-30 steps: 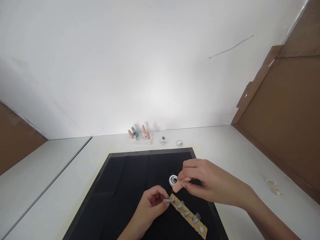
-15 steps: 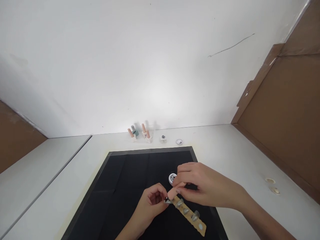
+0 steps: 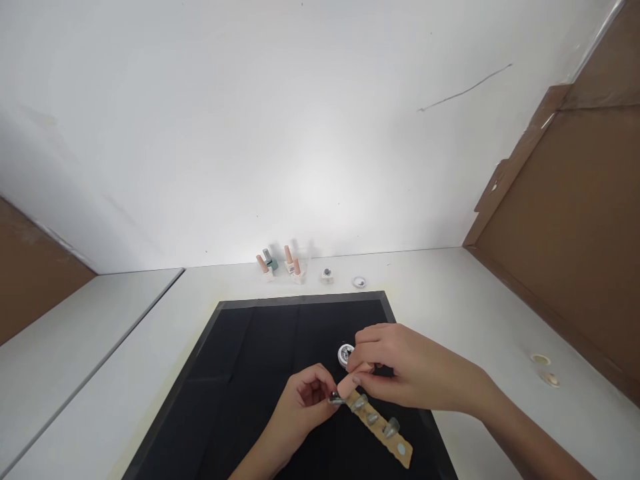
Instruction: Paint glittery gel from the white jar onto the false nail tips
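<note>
1. Left hand [image 3: 305, 408]: reaches in from the bottom edge, thumb and forefinger pinching a small, shiny grey nail-shaped piece [image 3: 337, 401] beside the upper end of the strip.
2. Right hand [image 3: 400, 367]: comes from the right, fingers closed around a peach-coloured, smooth, round-ended tool [image 3: 347, 385]. The tool's broad end points down and left, close to the grey piece; whether the two touch is hard to make out.
3. Between and below the hands: a long tan strip with wavy edges [image 3: 367, 417] slants down to the right, bearing translucent grey curved nail tips [image 3: 391, 427] and, near its lower end, a pale oval spot [image 3: 401, 449].
4. Just beyond the right fingertips: a round white-rimmed pot [image 3: 344, 355] with dark and silvery contents, partly hidden by that hand.
5. Under all this: a black rectangular mat [image 3: 265, 347] on a white tabletop [image 3: 450, 293].
6. Behind the mat: small bottles with peach or grey caps [image 3: 297, 272], a clear squarish container with a grey top [image 3: 327, 277] and a shallow white round lid [image 3: 359, 282].
</note>
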Available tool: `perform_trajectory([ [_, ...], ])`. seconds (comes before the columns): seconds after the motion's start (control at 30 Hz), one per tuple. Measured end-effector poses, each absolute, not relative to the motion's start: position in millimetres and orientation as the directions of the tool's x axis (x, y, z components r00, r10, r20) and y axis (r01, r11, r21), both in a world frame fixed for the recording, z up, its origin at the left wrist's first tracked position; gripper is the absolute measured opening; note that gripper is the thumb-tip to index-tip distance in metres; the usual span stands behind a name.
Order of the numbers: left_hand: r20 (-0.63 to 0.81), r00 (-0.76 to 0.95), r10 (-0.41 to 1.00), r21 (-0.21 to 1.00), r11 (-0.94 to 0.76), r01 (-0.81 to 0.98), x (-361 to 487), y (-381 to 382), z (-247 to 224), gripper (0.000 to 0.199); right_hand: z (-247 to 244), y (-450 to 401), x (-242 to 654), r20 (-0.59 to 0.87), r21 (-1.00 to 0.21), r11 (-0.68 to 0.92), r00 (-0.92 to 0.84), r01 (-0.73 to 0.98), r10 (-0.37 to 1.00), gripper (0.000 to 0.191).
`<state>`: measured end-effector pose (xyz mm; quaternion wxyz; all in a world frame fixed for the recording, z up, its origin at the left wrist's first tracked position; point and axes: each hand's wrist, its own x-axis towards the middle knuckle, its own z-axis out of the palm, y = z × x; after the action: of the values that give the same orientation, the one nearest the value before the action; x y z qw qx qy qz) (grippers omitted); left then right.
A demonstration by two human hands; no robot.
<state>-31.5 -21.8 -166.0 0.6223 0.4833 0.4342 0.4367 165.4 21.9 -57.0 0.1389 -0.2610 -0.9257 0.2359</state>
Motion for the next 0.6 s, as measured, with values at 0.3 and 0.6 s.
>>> perform_trajectory([
  [0.3,-0.117,0.244,0.963,0.974,0.159,-0.162,-31.7,-21.6,-164.7,0.024,-56.6,21.5,167.9,0.115,-0.505,0.74,-0.814,0.445,0.569,0.019],
  [0.6,-0.136,0.242,0.961,0.972,0.177,-0.155,-32.8,-22.1,-167.6,0.029,-54.1,22.5,169.6,0.087,-0.55,0.689,-0.788,0.472,0.609,0.019],
])
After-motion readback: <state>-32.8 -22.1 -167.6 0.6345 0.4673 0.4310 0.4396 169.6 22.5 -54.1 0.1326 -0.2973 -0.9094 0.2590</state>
